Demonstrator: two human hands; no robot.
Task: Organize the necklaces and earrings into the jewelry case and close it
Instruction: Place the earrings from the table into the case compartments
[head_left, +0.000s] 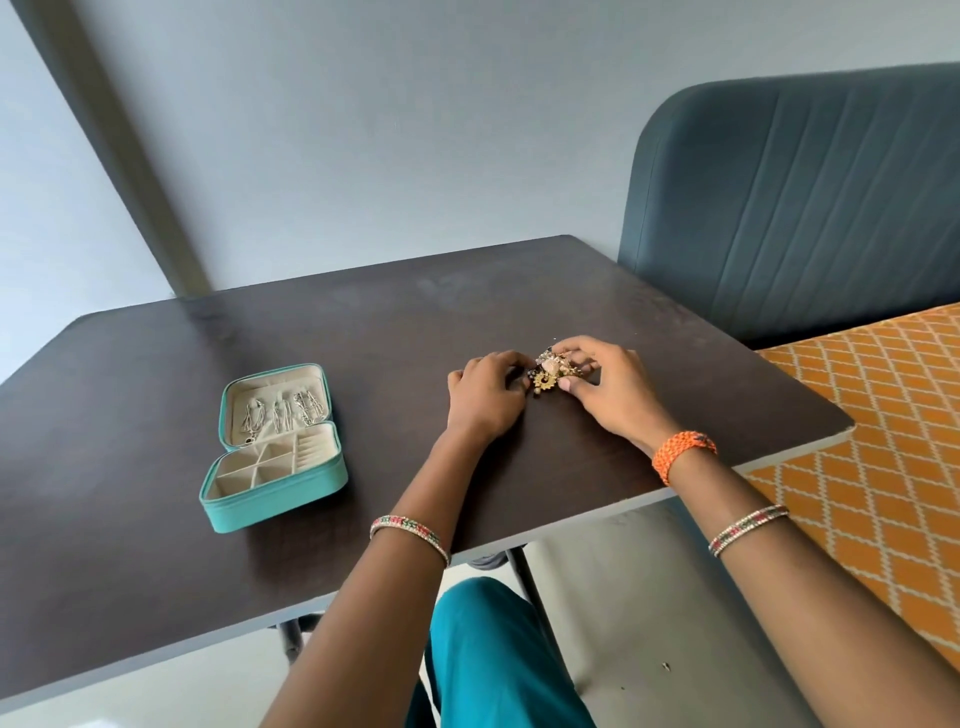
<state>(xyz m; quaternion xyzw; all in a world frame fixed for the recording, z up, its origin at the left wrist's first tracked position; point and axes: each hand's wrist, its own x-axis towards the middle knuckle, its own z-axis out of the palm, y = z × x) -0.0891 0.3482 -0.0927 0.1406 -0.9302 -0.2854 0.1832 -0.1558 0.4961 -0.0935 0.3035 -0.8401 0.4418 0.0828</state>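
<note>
Dark wooden table (363, 322) against a grey wall, open teal jewelry case (275, 447) at left with silver necklaces (283, 413) in its lid, left hand (485, 397) and right hand (605, 387) both pinching a tangled gold earring cluster (553, 371) mid-table

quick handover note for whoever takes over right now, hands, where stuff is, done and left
Left hand and right hand: both curl around the small pile of earrings at mid table.
Jewelry case: lies open to the left of the hands, silver necklaces hanging in its lid, tray compartments look empty.
Done: necklaces stowed.
Left: move the earrings into the tray, then close the case.
</note>
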